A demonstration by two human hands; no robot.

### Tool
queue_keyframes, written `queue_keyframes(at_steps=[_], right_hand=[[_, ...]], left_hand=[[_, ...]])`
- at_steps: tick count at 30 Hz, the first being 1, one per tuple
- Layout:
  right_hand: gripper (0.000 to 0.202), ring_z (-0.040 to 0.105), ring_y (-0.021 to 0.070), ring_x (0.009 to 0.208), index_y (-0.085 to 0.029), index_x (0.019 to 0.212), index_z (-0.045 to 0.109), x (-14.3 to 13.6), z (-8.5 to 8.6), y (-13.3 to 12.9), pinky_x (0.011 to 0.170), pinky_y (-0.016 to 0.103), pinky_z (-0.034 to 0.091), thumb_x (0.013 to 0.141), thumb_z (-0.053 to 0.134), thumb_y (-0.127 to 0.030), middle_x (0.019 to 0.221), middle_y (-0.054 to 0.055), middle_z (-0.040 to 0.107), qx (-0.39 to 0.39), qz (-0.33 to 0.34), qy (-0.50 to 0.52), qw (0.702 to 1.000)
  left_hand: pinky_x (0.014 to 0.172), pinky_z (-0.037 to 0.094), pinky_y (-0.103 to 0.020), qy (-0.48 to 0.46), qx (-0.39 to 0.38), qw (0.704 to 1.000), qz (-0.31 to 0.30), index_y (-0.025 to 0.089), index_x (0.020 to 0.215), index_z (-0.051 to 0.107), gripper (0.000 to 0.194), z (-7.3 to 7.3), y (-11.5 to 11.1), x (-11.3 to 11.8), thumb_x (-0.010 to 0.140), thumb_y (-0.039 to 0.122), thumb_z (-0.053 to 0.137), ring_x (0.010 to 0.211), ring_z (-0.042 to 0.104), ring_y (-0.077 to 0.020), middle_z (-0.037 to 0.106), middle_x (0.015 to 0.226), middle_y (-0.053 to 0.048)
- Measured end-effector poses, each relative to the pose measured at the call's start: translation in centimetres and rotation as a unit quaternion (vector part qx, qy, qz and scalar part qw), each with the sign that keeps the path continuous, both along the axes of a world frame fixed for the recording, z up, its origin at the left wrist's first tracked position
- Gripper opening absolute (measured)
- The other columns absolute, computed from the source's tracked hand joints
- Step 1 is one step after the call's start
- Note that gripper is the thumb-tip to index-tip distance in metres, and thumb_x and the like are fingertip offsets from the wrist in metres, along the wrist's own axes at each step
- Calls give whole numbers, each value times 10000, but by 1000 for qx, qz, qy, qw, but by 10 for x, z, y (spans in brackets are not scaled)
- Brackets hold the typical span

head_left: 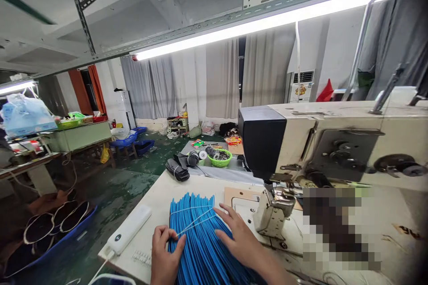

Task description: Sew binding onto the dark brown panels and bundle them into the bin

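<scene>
A flat bundle of bright blue cords (195,249) lies on the sewing table, its ends fanned toward the far side. Thin pale string (197,221) runs across the bundle in several lines, some of them slanting. At the bundle's left edge, my left hand (166,249) is closed, with thumb and forefinger pinching the string where it crosses that edge. My right hand (239,236) rests over the right edge of the bundle, fingers apart, fingertips close to the string's other side.
A sewing machine (294,133) stands close on the right, its post (271,216) near my right hand. A white power bank (129,230) with a cable lies left. Beyond are a dark fabric bundle (178,169) and a green basket (220,161). A blue tub (63,245) sits on the floor.
</scene>
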State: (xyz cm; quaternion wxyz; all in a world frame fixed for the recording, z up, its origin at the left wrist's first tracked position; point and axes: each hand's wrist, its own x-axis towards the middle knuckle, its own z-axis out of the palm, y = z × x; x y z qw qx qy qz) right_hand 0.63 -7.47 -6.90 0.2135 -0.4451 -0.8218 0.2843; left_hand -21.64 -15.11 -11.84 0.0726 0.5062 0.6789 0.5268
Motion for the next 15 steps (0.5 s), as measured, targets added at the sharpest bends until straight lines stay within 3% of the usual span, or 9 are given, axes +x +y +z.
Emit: queue_keyframes(at_steps=[3,6,11,15], right_hand=[[408,438,244,1245,-229,1249,577,-4,5,18,1087,413,315,866,439,-246,1343,77,505,59,51,27,997],[306,516,228,1078,-229,1049,651,-14,5,18,978,396,404,852,424,-173,1135,57,612,85,72,39,993],[225,489,223,934,-204,910,570,-20,6,9,847,390,423,750,457,-94,966,55,558,136,49,35,989],[166,468,201,849,-197,712,433,-20,0,5,752,336,413,642,511,-68,846,26,509,170,52,42,983]], left_hand=[[781,458,-341,-8,12,1000,-21,208,686,537,327,-5,10,-2,757,522,597,812,524,-207,469,818,-19],[792,435,-343,-6,19,1000,-22,212,668,535,311,-8,13,-4,752,501,614,811,514,-211,478,789,-11],[737,406,-307,-25,16,999,-42,214,603,459,343,-4,14,-6,789,473,587,737,478,-187,435,706,11],[745,396,-277,-71,70,995,-32,211,588,425,362,-5,11,-1,777,457,611,765,477,-178,431,752,6]])
